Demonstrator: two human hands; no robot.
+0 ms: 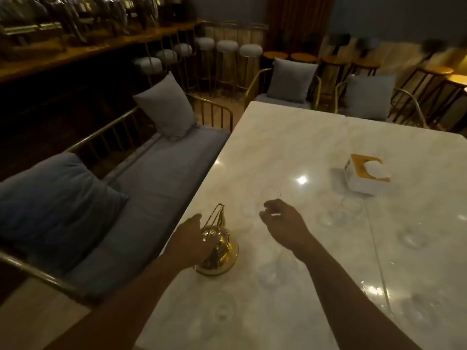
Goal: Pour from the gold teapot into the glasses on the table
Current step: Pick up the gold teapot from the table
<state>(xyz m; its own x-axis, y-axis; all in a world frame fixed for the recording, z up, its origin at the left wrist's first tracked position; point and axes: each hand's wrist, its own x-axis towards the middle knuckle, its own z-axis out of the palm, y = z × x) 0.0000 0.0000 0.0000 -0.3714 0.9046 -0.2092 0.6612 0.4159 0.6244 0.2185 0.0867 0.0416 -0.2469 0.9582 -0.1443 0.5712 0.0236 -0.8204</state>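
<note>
The left hand [188, 239] rests open on the gold teapot [219, 251] near the table's [290, 137] left edge, the right hand [283, 221] pinches a glass [271, 194], and no pouring shows yet.

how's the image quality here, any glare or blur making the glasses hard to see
Head view: dim, warm lighting; bright glare spots on the marble table beside the tissue box; the clear glasses nearly vanish against the pale top; wide-angle bending at the edges; soft blur overall, though the gold teapot and both hands stay readable.
</note>
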